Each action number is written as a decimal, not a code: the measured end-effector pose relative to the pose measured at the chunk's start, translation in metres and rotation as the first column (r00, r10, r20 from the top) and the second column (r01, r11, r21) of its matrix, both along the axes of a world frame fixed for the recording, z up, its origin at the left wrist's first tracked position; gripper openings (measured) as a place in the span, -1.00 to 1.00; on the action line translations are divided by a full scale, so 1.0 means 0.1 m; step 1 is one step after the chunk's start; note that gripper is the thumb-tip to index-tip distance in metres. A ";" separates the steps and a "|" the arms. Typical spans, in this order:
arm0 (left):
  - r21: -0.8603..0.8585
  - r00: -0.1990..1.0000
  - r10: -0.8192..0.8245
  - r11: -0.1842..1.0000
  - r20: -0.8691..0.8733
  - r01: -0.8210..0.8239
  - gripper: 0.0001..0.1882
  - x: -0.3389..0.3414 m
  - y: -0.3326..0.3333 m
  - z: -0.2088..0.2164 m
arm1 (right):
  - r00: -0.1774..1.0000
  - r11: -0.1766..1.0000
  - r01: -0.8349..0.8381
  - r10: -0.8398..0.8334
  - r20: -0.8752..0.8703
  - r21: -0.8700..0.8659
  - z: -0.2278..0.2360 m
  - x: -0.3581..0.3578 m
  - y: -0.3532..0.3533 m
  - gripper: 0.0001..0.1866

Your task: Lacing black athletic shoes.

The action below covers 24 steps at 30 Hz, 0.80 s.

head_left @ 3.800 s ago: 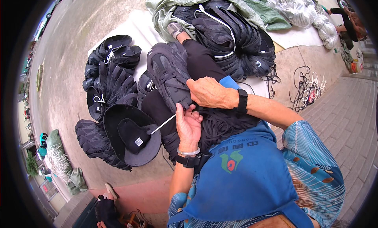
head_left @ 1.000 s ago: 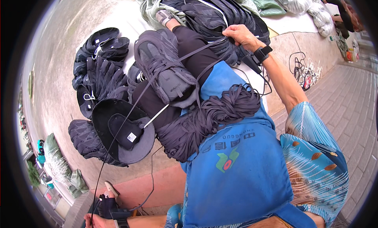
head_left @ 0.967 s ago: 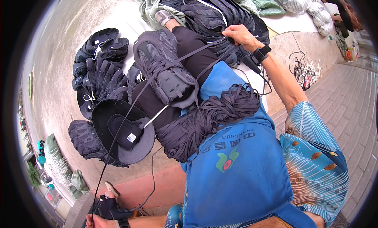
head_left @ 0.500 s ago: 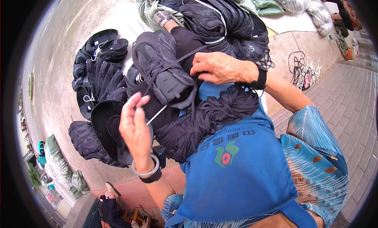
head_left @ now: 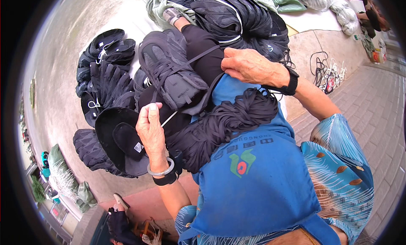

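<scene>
A dark grey shoe upper [head_left: 169, 69] lies across my thighs, with a flat black shoelace [head_left: 195, 59] threaded through its eyelets. My right hand [head_left: 249, 68] is closed in a pinch on one end of the lace, which is stretched from the shoe. My left hand [head_left: 151, 128] sits nearer me, thumb and fingers closed on the other lace strand beside the shoe. A thin white rod [head_left: 169, 119] points out from the left hand toward the shoe; how it is held is hidden. A thick bundle of black laces [head_left: 228, 124] rests on the blue apron [head_left: 253, 181] over my lap.
Stacked dark shoe uppers [head_left: 103, 82] lie to the left, with an open upper [head_left: 112, 139] close by my left hand. A large tied bundle of uppers [head_left: 230, 18] lies ahead. Loose cords [head_left: 327, 73] are scattered on the ground at right. Another person [head_left: 372, 12] is at the far right.
My right hand has moved right, drawing the lace out. My left hand has moved slightly right, and its open fingers have closed on the lace beside the shoe.
</scene>
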<state>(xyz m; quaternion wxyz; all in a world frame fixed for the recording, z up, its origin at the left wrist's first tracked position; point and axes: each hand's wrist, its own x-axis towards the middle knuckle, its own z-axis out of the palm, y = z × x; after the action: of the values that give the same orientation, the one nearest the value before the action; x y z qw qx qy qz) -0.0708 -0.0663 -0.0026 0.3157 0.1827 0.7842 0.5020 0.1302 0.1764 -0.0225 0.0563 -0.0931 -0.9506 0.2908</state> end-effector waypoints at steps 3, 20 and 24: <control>-0.110 0.998 -0.032 0.993 0.059 0.038 -0.74 0.05 -0.01 0.11 | 0.996 0.994 0.045 -0.053 0.074 0.103 0.06 0.07 0.02 -0.91; -0.073 0.997 -0.014 0.997 0.080 0.020 -0.74 0.02 -0.04 -0.10 | 0.963 0.960 -0.267 0.262 0.070 0.082 -0.05 -0.31 -0.37 -0.89; 0.045 0.958 -0.113 0.991 -0.265 0.129 -0.71 0.01 0.02 -0.27 | 0.997 0.998 -0.056 0.054 -0.049 -0.038 -0.06 -0.33 -0.32 -0.91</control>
<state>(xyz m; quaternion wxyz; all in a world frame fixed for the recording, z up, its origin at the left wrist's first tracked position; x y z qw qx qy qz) -0.0702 -0.0644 -0.0295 0.2339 0.3046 0.7904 0.4773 0.0969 0.1447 -0.0289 0.0690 -0.0612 -0.9452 0.3131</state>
